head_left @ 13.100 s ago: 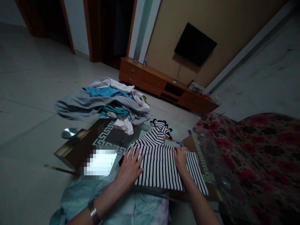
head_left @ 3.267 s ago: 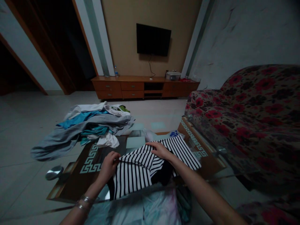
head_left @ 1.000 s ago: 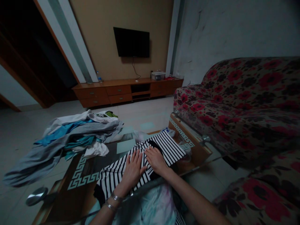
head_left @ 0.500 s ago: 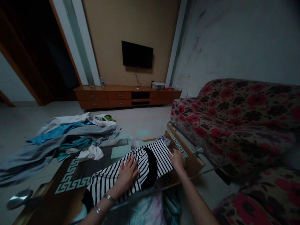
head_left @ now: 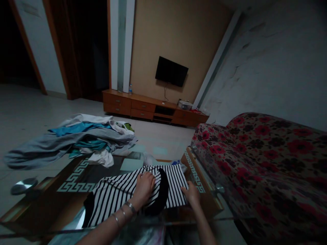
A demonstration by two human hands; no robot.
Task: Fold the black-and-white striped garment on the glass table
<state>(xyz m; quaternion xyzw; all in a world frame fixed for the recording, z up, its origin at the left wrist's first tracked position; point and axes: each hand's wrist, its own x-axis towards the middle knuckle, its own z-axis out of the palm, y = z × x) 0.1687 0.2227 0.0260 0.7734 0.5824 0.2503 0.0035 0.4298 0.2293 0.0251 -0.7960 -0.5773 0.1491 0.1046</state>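
Dim light fills a living room with a pale tiled floor [head_left: 22, 112], a dark television [head_left: 171, 71] on the tan wall and a long wooden cabinet [head_left: 153, 110] beneath it. Nearer stands the glass tabletop [head_left: 76, 177] with its pale key-pattern border, where a black-and-white striped garment [head_left: 120, 195] lies spread across the near edge, partly folded over itself so that a black trim curves through its middle. The left hand [head_left: 144, 185] presses down on the cloth near that fold, fingers curled loosely over the fabric; its grip looks more like a flat hold than a pinch, probably to pin the layers so they do not slide on the smooth glass. The right hand [head_left: 191, 194] sits at the right edge of the garment, fingers bent at the hem; whether it is clenched on the cloth or only touching it cannot be told in this light. A heap of unfolded clothes [head_left: 76, 137], grey, blue and white, lies on the far left part of the tabletop, well apart from the hands. A floral sofa [head_left: 255, 163] in red and dark tones stands just beside the tabletop on the right, and a shiny metal dish [head_left: 21, 186] rests low at the left
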